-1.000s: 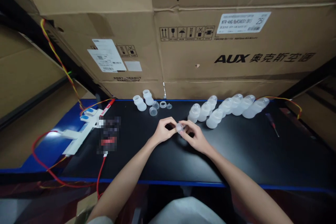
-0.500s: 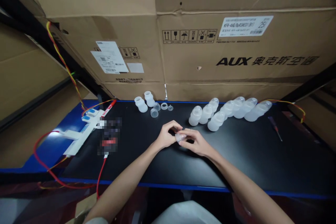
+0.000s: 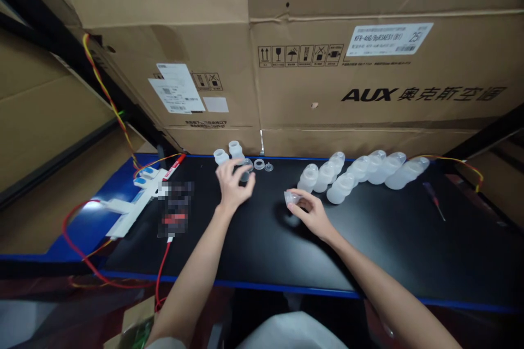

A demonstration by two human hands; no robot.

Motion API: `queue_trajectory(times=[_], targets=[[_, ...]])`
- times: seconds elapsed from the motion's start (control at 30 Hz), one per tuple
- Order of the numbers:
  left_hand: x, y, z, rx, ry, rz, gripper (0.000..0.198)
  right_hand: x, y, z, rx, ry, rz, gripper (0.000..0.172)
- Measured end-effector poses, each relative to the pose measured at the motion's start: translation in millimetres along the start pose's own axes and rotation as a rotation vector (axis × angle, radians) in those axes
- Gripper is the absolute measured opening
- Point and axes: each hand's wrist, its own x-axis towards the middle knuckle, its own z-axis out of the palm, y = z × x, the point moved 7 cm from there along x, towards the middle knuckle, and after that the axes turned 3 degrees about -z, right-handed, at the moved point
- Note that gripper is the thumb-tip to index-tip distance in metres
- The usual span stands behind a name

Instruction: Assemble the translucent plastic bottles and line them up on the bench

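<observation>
— What stands behind the table [image 3: 409, 240]?
— Big cardboard boxes [image 3: 368, 109], stacked like a wall, with white labels [image 3: 385, 39] and black print.
— And the table itself?
— A black top, a blue front edge and a blue patch [image 3: 73, 229] at its left end.
— The sides?
— Dark bars [image 3: 36, 27] slant away on the left. A twisted red and yellow wire [image 3: 107, 97] runs down in front of them.
— Light?
— Dim, with a pale glare on the blue patch.

Pixelated object [image 3: 176, 208], identity indiscernible

2 bottles [image 3: 236, 148] left, bottle row [image 3: 360, 172] right, cartons [image 3: 368, 76] behind table [image 3: 409, 245]
</observation>
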Motion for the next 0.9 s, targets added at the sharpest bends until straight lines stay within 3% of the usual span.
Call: queue_trajectory(times=[0.07, 0.17, 0.27, 0.37, 0.47, 0.57, 0.63, 0.7, 0.9], targets=[[3, -35, -17.9, 0.089, 0.195, -0.15, 0.031, 0, -4, 0, -0.03, 0.002, -0.02, 0.044], [0, -75, -28.2, 0.087, 0.35, -0.292, 0.062, -2, -11, 4, -0.081, -0.019, -0.066, 0.042], [-4, -111, -20.9, -0.013, 0.331, -0.494, 0.079, -4, -17, 11, -0.133, -0.055, -0.127, 0.039], [-6, -127, -13.3, -0.09, 0.268, -0.63, 0.061, -5, -18, 14, -0.168, -0.073, -0.156, 0.038], [-2, -112, -22.5, -0.072, 0.312, -0.574, 0.051, -5, -19, 13, -0.183, -0.053, -0.167, 0.039], [5, -72, -29.2, -0.068, 0.274, -0.382, 0.048, -4, -20, 8, -0.178, -0.001, -0.18, 0.041], [8, -46, -21.0, -0.17, 0.123, -0.288, 0.049, -4, -20, 4, -0.17, 0.038, -0.176, 0.042], [5, -27, -5.8, -0.359, -0.056, -0.295, 0.051, -4, -20, -1, -0.163, 0.077, -0.165, 0.044], [-25, 9, 52.2, -0.87, -0.672, -0.562, 0.046, -2, -26, -8, -0.195, 0.115, -0.176, 0.046]])
